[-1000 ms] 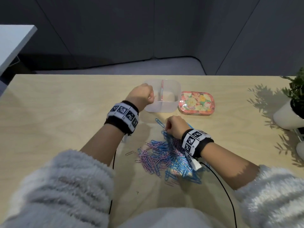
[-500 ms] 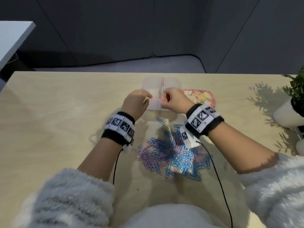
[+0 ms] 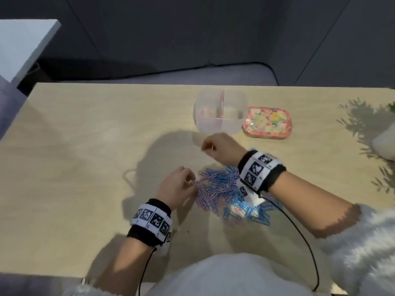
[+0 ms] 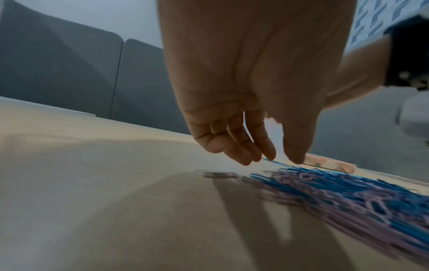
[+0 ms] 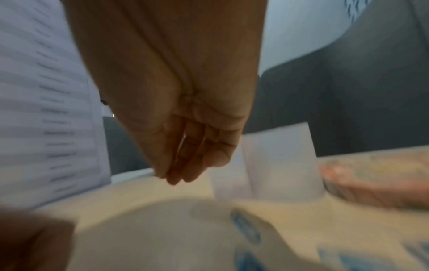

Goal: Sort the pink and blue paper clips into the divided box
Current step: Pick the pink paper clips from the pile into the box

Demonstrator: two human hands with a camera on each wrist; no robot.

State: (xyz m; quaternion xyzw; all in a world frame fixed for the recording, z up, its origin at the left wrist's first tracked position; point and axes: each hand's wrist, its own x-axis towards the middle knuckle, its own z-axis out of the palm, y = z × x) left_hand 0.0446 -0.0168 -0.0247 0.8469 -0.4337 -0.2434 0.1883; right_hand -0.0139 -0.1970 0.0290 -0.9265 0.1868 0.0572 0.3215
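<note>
A heap of pink and blue paper clips (image 3: 230, 195) (image 4: 348, 192) lies on the table in front of me. The clear divided box (image 3: 220, 114) (image 5: 278, 161) stands beyond it, with something pink faintly showing in its left half. My left hand (image 3: 191, 181) (image 4: 281, 159) hangs over the heap's left edge, index and thumb slightly apart, tips just above the clips. My right hand (image 3: 206, 147) (image 5: 171, 176) hovers between box and heap, blurred, fingers straight and close together, nothing visible in them.
The box's floral lid (image 3: 267, 122) (image 4: 329, 165) lies just right of the box. A white plant pot (image 3: 384, 144) stands at the table's right edge. One pink clip (image 4: 220, 175) lies apart, left of the heap. Cables trail from both wristbands.
My left hand came back from the box to the heap's left edge. My right hand rose from the heap to the box, then drew back toward the heap.
</note>
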